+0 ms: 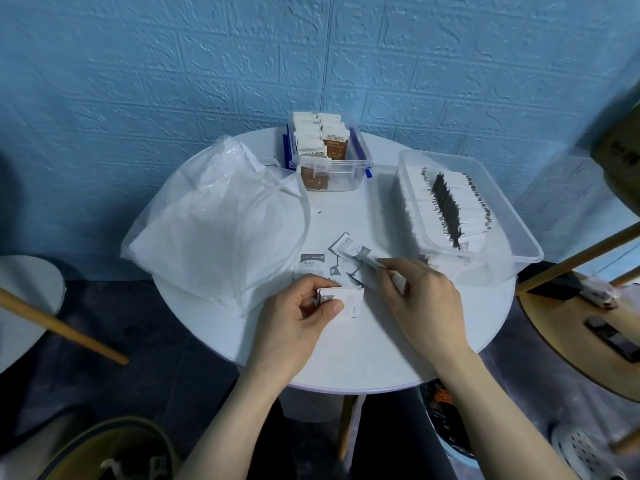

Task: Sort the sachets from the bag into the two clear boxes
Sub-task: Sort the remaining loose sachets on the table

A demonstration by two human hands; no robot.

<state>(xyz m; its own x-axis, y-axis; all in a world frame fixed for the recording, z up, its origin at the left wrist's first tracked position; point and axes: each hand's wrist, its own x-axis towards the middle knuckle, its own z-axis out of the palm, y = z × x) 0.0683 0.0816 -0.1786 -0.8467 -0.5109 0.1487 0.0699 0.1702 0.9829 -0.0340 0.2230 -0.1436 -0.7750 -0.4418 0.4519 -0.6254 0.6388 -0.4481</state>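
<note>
L hand (304,306) pinches flat white paper sachets (346,297); R hand (415,292) pinches crinkly sachet (363,259); round table (346,358).

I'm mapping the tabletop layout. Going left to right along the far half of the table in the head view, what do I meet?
Plastic bag → small clear box of brown-and-white sachets → large clear box of white-and-black sachets.

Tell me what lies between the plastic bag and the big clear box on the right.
Head view: loose sachets scattered on the white table, near its front.
</note>
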